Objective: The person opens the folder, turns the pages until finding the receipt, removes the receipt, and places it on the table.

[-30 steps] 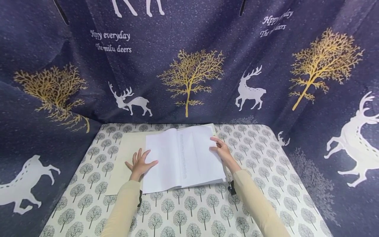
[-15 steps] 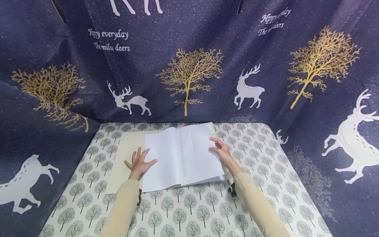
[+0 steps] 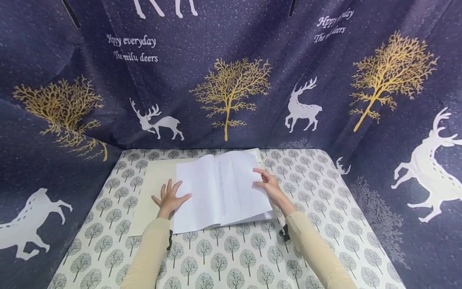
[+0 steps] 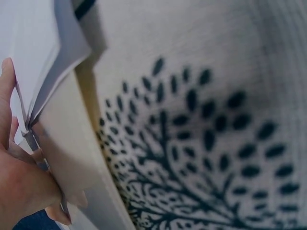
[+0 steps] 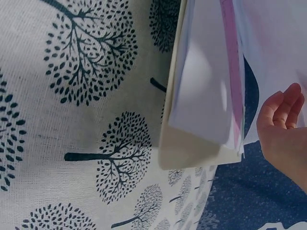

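Note:
An open book or folder with white pages and a cream cover lies on the table. My left hand rests at its left side with fingers spread, the thumb over the page's left edge and the other fingers on the cream cover. At the right edge, my right hand pinches the top white page, which bows up a little. In the right wrist view, the curled fingers of that hand are at the raised page, and a dark gap shows between it and the stack. The right thumb is hidden there.
A pale tablecloth with a tree print covers the table. Behind it and at both sides hangs a dark blue curtain with deer and gold trees. A pink strip runs along the page stack in the right wrist view.
My right hand has shifted slightly left with the page, whose lower right corner has risen a little off the sheets beneath. The left hand stays in place on the cover.

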A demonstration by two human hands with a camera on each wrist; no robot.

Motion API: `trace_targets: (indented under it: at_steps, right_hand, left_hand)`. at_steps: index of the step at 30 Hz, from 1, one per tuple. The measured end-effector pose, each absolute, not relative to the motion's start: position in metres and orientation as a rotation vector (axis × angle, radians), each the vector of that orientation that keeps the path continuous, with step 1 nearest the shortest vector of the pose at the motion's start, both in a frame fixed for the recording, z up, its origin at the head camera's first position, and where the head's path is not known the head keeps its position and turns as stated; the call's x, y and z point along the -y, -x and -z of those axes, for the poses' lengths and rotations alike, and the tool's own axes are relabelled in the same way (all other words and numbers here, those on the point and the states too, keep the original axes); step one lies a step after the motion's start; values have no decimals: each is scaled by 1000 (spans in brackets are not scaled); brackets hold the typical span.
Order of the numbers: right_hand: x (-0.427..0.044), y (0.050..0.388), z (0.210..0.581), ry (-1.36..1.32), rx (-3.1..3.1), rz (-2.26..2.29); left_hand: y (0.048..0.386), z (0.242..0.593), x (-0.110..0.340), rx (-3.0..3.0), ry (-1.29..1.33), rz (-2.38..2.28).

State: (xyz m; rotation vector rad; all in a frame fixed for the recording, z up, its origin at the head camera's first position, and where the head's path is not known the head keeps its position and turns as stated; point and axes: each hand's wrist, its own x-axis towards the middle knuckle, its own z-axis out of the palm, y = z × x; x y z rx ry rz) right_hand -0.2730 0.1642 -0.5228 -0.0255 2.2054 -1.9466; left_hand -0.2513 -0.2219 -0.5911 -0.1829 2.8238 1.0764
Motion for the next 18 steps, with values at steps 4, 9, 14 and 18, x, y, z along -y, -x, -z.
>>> trace_targets:
  at_steps: [4, 9, 14, 18]
  right_hand:
    - [-161, 272, 519, 49, -2196, 1959]
    - [-155, 270, 512, 40, -2179, 1970]
    - [-150, 271, 509, 80, -2167, 1965]
    - [-145, 271, 504, 139, -2191, 1942]
  left_hand:
    - [253, 588, 222, -2807, 208, -1011]
    - [253, 583, 222, -2799, 185, -1036]
    - [250, 580, 223, -2809, 152, -1074]
    - [251, 580, 223, -2797, 172, -1044]
